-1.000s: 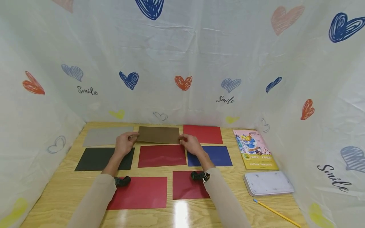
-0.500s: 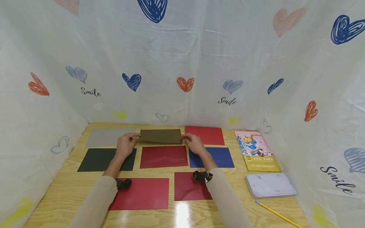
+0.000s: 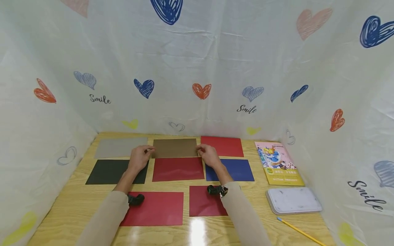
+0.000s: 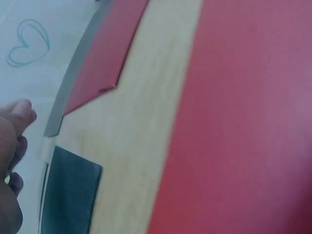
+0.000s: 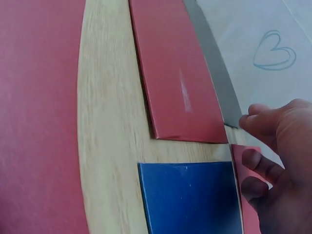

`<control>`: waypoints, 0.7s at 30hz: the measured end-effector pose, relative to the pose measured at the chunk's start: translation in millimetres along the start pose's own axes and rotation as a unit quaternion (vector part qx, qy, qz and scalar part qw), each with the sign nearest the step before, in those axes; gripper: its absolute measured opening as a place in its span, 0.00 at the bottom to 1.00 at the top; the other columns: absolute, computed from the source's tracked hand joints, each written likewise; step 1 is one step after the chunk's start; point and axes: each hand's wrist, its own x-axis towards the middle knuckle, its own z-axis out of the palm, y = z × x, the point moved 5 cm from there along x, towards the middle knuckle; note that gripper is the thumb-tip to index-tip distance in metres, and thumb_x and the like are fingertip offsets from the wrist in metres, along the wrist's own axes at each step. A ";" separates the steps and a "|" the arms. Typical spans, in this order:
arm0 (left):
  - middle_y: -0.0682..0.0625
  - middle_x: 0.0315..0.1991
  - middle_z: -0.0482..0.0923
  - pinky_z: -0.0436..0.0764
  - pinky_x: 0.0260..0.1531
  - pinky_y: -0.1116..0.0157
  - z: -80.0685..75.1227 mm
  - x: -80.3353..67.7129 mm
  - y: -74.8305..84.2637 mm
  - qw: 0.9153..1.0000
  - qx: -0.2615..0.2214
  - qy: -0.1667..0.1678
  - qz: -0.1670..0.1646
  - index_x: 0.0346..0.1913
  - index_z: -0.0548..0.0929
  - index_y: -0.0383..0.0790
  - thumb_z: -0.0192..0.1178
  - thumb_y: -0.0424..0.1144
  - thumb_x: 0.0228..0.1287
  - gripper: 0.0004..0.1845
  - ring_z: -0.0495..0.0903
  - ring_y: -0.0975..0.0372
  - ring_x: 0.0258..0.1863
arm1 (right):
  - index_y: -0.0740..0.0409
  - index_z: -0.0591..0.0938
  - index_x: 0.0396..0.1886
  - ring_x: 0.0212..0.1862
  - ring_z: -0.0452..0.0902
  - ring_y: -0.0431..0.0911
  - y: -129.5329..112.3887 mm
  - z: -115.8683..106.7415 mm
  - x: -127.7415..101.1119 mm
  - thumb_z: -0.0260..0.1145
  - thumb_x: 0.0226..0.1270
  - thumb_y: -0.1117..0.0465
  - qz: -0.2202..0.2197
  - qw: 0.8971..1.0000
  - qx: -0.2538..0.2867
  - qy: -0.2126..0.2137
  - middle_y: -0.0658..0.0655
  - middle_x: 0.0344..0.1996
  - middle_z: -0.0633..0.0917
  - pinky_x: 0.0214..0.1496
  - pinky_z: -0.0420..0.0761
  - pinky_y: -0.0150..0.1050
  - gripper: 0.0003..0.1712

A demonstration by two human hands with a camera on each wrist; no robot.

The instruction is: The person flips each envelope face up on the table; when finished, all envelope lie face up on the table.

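Note:
A brown sheet (image 3: 174, 148) lies flat in the middle of the back row on the wooden table (image 3: 258, 177). My left hand (image 3: 144, 154) pinches its left edge and my right hand (image 3: 205, 152) pinches its right edge. In the right wrist view the right hand (image 5: 273, 156) has its fingertips at the end of the brown sheet (image 5: 214, 68), seen edge-on as a grey strip. Only part of the left hand (image 4: 10, 146) shows at the left wrist frame's edge, beside the brown sheet (image 4: 73, 83).
Around it lie a grey sheet (image 3: 120, 147), a red sheet (image 3: 222, 146), a black sheet (image 3: 115, 171), a dark red sheet (image 3: 178, 168), a blue sheet (image 3: 231, 169) and two red sheets in front. A book (image 3: 278, 163), white case (image 3: 293, 200) and pencil (image 3: 300, 231) lie right. Cloth walls enclose the table.
The brown sheet, held slightly raised and tilted before, has come down flat into the back row. Both hands moved a little forward with it and stay at its edges.

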 end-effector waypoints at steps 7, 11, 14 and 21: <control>0.35 0.40 0.87 0.69 0.19 0.64 -0.2 -0.6 -5.1 0.999 0.020 -0.028 -0.027 0.52 0.86 0.32 0.57 0.29 0.72 0.12 0.74 0.61 0.20 | 0.55 0.83 0.59 0.52 0.81 0.51 3.4 -0.2 -0.6 0.58 0.77 0.65 0.015 1.000 -0.023 0.011 0.56 0.53 0.86 0.49 0.81 0.45 0.16; 0.34 0.43 0.86 0.72 0.22 0.62 4.2 0.4 -6.2 0.998 0.020 -0.046 -0.036 0.54 0.84 0.31 0.54 0.27 0.72 0.14 0.75 0.57 0.20 | 0.57 0.82 0.60 0.55 0.81 0.52 2.2 0.4 -1.3 0.57 0.77 0.65 0.014 1.000 -0.015 0.000 0.57 0.54 0.85 0.51 0.81 0.47 0.17; 0.35 0.47 0.85 0.80 0.32 0.55 6.4 1.6 -4.7 0.998 0.011 -0.046 -0.040 0.56 0.83 0.30 0.53 0.27 0.73 0.15 0.83 0.49 0.32 | 0.58 0.82 0.61 0.55 0.81 0.52 2.0 0.7 -1.7 0.56 0.78 0.66 0.014 1.000 -0.013 -0.004 0.57 0.55 0.85 0.52 0.81 0.48 0.17; 0.35 0.54 0.83 0.81 0.46 0.47 6.6 3.6 -5.8 0.996 0.001 -0.060 -0.065 0.60 0.79 0.29 0.49 0.27 0.75 0.17 0.82 0.42 0.51 | 0.56 0.83 0.60 0.58 0.80 0.52 4.7 0.0 0.1 0.55 0.78 0.66 0.019 1.000 -0.017 -0.006 0.56 0.55 0.85 0.54 0.80 0.47 0.17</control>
